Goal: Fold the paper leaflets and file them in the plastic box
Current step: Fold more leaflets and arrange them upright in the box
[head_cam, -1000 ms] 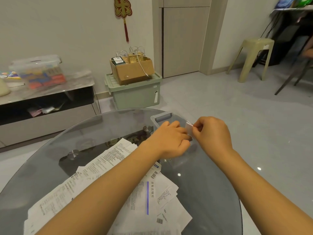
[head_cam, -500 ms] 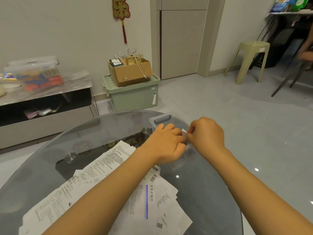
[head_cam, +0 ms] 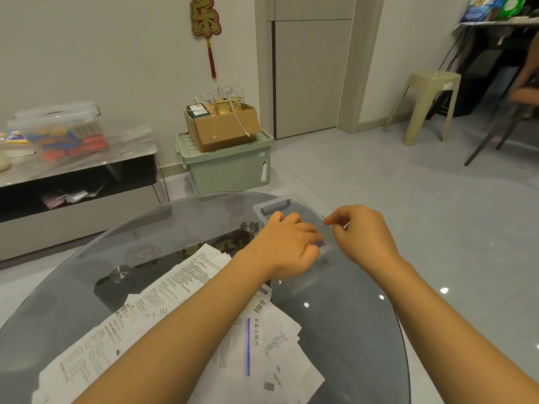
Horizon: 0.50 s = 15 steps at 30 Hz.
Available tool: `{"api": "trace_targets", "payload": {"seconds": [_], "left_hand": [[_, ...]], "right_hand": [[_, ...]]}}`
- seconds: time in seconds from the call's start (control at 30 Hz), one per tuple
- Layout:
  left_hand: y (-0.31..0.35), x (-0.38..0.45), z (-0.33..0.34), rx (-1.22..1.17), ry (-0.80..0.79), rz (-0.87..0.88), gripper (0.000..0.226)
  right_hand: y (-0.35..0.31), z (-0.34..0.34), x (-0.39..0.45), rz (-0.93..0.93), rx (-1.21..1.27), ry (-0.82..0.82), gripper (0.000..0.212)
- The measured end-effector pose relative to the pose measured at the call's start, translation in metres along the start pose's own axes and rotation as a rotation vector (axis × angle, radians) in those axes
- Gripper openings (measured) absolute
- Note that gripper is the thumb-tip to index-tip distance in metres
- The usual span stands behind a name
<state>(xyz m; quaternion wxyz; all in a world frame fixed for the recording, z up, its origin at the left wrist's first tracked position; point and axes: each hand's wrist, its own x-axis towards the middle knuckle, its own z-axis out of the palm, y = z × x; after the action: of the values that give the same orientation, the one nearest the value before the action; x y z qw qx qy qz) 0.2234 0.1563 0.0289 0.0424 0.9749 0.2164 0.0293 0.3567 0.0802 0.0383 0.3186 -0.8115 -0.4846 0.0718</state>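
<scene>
lying loose nearest the viewer, below both wrists, on the glass table (head_cam: 350,330): unfolded leaflets (head_cam: 186,325), white, creased, printed with small text and barcodes. curling over the clear plastic box (head_cam: 274,207) just beyond: left hand (head_cam: 287,246), fingers bent down inside, grasp unclear. drawing apart from it now: right hand (head_cam: 363,234), fingers pinched, no white slip showing between them as a second ago. likely meaning one folded leaflet filed, many waiting.
</scene>
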Motion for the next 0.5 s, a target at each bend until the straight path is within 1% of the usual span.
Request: {"api": "trace_targets", "payload": {"seconds": [0.2, 0.37, 0.5], "left_hand": [[0.005, 0.007, -0.004, 0.039, -0.063, -0.016, 0.067], [0.010, -0.012, -0.018, -0.039, 0.019, -0.096, 0.066], [0.026, -0.056, -0.028, -0.054, 0.099, -0.172, 0.065]], "right_hand": [[0.003, -0.002, -0.001, -0.007, 0.063, 0.003, 0.025], [-0.004, -0.012, -0.012, -0.077, 0.124, -0.011, 0.024], [-0.018, -0.019, -0.033, -0.149, 0.182, -0.032, 0.020]]}}
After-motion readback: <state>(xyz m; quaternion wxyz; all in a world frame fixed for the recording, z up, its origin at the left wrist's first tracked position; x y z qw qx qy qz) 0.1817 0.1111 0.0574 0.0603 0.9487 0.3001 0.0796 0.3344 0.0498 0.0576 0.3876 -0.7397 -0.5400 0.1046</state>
